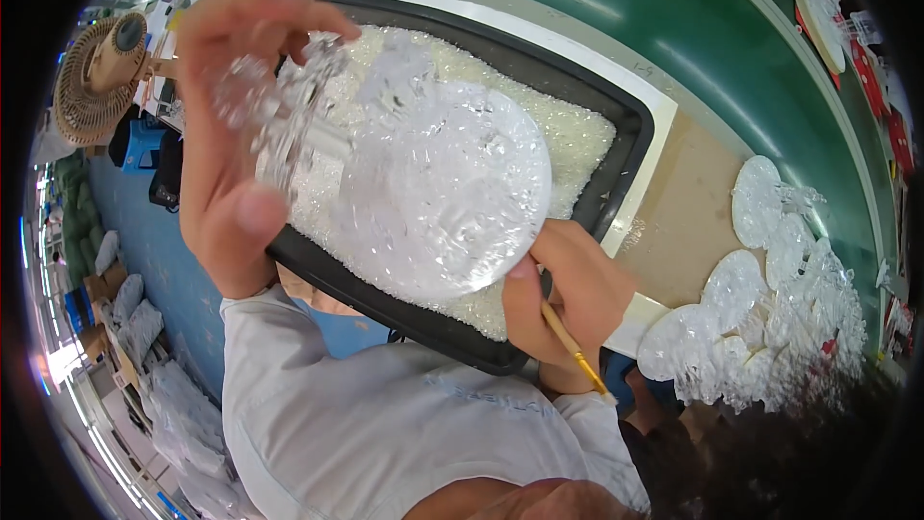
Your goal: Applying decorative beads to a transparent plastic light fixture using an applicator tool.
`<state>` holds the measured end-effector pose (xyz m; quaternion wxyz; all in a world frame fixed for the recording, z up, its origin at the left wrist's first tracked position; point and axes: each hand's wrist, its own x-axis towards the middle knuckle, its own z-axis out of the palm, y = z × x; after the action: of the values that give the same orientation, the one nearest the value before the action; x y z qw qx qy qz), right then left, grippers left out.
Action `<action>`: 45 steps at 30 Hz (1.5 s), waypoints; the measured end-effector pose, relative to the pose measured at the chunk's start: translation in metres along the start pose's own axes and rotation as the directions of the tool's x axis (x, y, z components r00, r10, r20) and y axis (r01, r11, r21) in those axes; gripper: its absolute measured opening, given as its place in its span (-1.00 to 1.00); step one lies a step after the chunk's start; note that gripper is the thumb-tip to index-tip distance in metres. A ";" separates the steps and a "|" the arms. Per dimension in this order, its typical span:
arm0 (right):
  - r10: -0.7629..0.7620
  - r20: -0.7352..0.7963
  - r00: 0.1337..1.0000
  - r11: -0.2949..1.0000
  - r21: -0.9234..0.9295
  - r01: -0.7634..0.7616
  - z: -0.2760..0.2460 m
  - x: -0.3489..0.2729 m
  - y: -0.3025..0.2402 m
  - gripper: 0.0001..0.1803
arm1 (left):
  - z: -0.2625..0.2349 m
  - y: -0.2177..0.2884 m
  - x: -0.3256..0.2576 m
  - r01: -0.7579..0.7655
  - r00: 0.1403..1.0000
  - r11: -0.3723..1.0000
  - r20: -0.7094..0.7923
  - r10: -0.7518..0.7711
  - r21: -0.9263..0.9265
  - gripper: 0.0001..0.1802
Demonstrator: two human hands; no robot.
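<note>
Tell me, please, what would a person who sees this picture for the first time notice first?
The eye goes first to the round clear glittering disc in the middle, held up between the left hand and the right hand, which also grips a thin brush. Under it lies a black tray filled with white sparkling grains. At the right, a heap of similar clear discs lies on the table.

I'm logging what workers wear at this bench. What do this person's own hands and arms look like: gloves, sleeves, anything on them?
Both hands are bare: no gloves, rings or watch visible on the left hand or the right hand. No sleeve shows at either wrist. The person wears a pale grey top.
</note>
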<state>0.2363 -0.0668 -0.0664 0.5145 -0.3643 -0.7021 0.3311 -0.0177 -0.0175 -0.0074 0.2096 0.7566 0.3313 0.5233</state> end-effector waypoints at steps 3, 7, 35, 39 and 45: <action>-0.032 0.048 0.998 0.996 -0.079 0.036 0.001 -0.003 0.002 -0.78 | 0.003 0.011 -0.002 0.260 0.965 0.966 -0.023 -0.260 0.000 -0.21; -0.091 0.102 0.991 0.990 -0.100 0.101 0.005 -0.002 0.003 -0.72 | 0.001 0.011 0.001 0.469 0.883 0.879 0.034 -0.468 -0.092 -0.51; -0.336 -0.018 0.942 0.934 0.125 0.335 0.008 -0.012 0.011 -0.86 | 0.023 0.017 0.007 0.166 0.954 0.915 -0.294 -0.056 0.367 -0.79; -0.265 0.031 0.964 0.961 0.093 0.262 0.004 -0.009 0.010 -0.86 | 0.020 0.018 0.007 0.192 0.958 0.909 -0.273 -0.091 0.370 -0.81; -0.227 0.002 0.974 0.972 0.070 0.226 0.002 -0.010 0.007 -0.87 | 0.020 0.017 0.004 0.198 0.966 0.880 -0.241 -0.099 0.432 -0.82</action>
<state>0.2373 -0.0715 -0.0779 0.5578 -0.2621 -0.7296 0.2962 0.0063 -0.0255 -0.0005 0.0310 0.6967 0.5218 0.4912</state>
